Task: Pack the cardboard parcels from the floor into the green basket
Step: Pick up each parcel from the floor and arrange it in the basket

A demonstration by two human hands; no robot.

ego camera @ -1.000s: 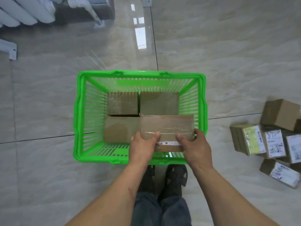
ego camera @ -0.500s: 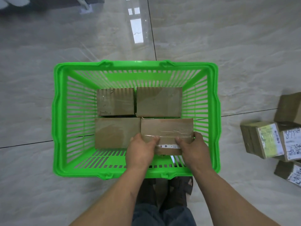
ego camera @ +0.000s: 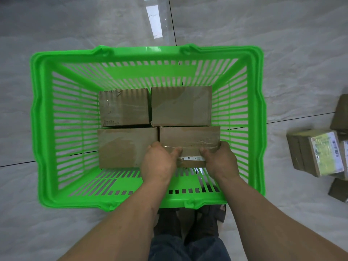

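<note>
A green slatted basket (ego camera: 47,129) stands on the floor right below me. Three cardboard parcels lie inside it: one at the back left (ego camera: 124,107), one at the back right (ego camera: 181,105) and one at the front left (ego camera: 124,146). Both hands hold a fourth parcel (ego camera: 190,137) in the front right corner, level with the others. My left hand (ego camera: 159,163) grips its near left edge, thumb on top. My right hand (ego camera: 221,160) grips its near right corner. A white label strip shows between my thumbs.
More cardboard parcels lie on the tiled floor at the right, one with a yellow-green label (ego camera: 318,152), others cut off by the frame edge (ego camera: 340,113). My feet (ego camera: 188,221) stand just behind the basket's near rim.
The view has dropped closer to the basket, which now fills the frame. The held parcel has gone down into the front right corner beside the other three.
</note>
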